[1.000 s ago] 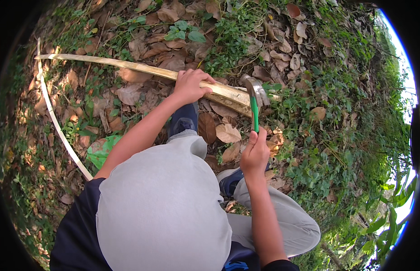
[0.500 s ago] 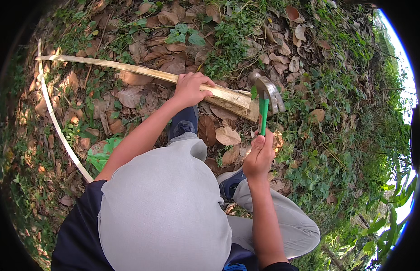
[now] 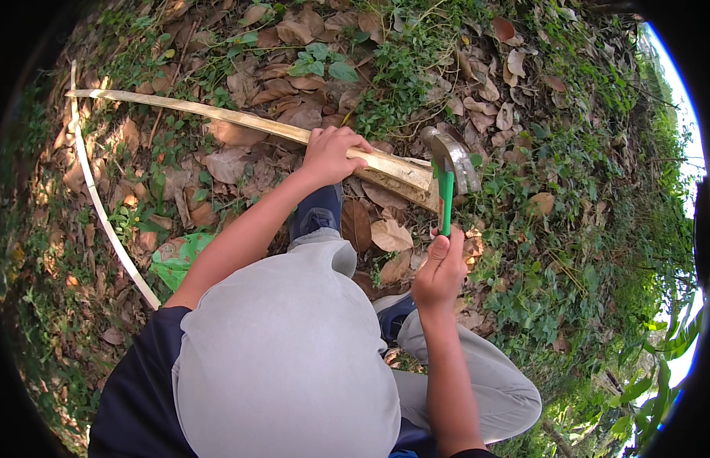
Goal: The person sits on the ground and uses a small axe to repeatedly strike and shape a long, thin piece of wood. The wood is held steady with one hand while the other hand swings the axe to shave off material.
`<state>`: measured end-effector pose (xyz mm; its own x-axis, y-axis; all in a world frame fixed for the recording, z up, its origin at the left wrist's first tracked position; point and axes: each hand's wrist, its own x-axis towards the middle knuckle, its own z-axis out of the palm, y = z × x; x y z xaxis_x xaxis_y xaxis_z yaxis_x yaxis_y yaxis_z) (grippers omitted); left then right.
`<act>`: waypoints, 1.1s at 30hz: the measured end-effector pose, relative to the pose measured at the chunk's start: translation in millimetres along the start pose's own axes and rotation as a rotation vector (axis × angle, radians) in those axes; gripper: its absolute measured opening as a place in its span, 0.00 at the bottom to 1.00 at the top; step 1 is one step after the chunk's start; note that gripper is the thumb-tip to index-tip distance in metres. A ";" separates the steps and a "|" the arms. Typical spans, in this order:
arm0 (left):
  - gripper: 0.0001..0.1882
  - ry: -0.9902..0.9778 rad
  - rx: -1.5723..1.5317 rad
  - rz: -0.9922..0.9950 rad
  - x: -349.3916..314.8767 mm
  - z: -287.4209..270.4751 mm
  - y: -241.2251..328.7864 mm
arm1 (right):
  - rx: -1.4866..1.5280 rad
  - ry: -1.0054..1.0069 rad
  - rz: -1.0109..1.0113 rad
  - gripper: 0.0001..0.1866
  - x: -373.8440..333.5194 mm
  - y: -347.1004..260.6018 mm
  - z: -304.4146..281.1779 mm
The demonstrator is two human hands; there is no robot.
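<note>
A long pale wooden strip (image 3: 206, 111) runs from the far left toward the middle, with its thicker end at the right. My left hand (image 3: 332, 157) is wrapped over this strip near that end. Under it, a shorter piece of wood (image 3: 404, 191) shows along its near side, and my leg partly hides what supports them. My right hand (image 3: 440, 276) grips a claw hammer (image 3: 446, 202) by its green handle. The metal head is just beyond the wood's right end; whether it touches the wood cannot be made out.
A second thin pale strip (image 3: 103, 208) curves along the left, crossing the long strip's far tip. A green leaf or sheet (image 3: 175, 263) lies by my left forearm. Dry brown leaves (image 3: 391, 235) and low green plants (image 3: 523, 305) cover the ground. My shoes are beneath the wood.
The view has shifted a little, so everything sits slightly lower and to the right. Both hands keep their grips, and the hammer head is marginally nearer the wood's end.
</note>
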<state>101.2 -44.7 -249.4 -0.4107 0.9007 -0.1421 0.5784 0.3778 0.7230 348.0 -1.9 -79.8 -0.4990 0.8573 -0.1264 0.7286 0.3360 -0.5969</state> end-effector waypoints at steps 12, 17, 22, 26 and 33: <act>0.14 0.003 -0.002 0.006 0.0 1.8 -0.9 | 0.049 -0.035 0.172 0.19 4.5 1.2 -20.4; 0.14 -0.003 0.018 0.008 -0.6 -1.0 1.2 | -0.013 0.061 0.018 0.17 0.7 13.7 12.8; 0.14 0.013 0.040 0.014 0.9 -0.4 -0.5 | -0.158 -0.200 0.358 0.23 -2.2 17.2 8.7; 0.14 0.011 0.015 0.019 -0.9 3.1 -1.3 | 0.017 -0.066 0.223 0.22 9.8 -4.0 -26.5; 0.15 0.003 0.000 0.011 -1.2 0.8 -0.3 | 0.087 0.040 0.070 0.19 2.3 -1.8 -8.5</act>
<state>102.1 -45.7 -249.9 -0.4061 0.9043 -0.1319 0.5827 0.3674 0.7249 349.5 2.8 -72.3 -0.4276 0.8931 -0.1397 0.7169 0.2409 -0.6542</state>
